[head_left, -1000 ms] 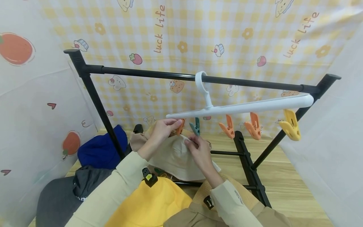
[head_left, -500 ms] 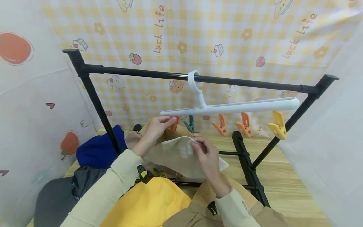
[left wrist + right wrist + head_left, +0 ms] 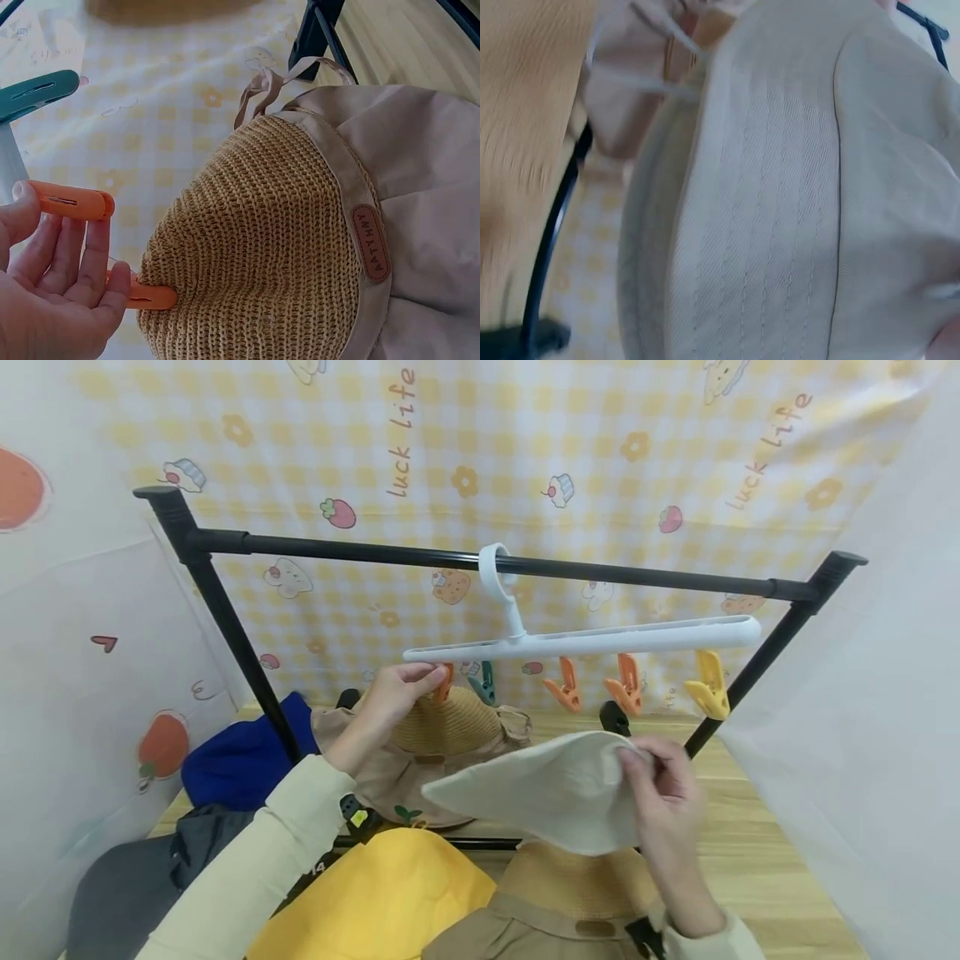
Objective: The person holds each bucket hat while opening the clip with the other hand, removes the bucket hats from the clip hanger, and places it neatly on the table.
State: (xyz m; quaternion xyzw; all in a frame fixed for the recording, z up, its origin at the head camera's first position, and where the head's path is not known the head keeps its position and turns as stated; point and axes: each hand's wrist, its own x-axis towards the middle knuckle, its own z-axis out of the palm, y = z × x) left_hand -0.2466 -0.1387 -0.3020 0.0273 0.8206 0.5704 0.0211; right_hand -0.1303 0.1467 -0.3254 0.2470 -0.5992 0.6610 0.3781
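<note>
My left hand (image 3: 393, 697) pinches an orange clothespin (image 3: 75, 201) under the left end of a white hanger (image 3: 570, 643). Nothing shows between that clothespin's tips in the left wrist view. A second orange clothespin (image 3: 154, 296), beside my fingers, bites the crown of a straw hat (image 3: 255, 240) with a wide beige cloth brim. Out to the right, my right hand (image 3: 667, 810) grips a cream bucket hat (image 3: 547, 785) by its crown, clear of the hanger. The hat's stitched brim fills most of the right wrist view, slightly blurred.
A black rack bar (image 3: 375, 553) carries the hanger. Along it hang a green clothespin (image 3: 483, 683), further orange ones (image 3: 566, 685) and a yellow one (image 3: 708, 685). Below lie a yellow hat (image 3: 382, 893), another straw hat (image 3: 577, 881), a blue hat (image 3: 240, 747) and a grey one (image 3: 120, 893).
My right hand has carried the cream bucket hat away to the right, baring the straw hat behind. My left hand keeps its pinch while the hanger has shifted left in view.
</note>
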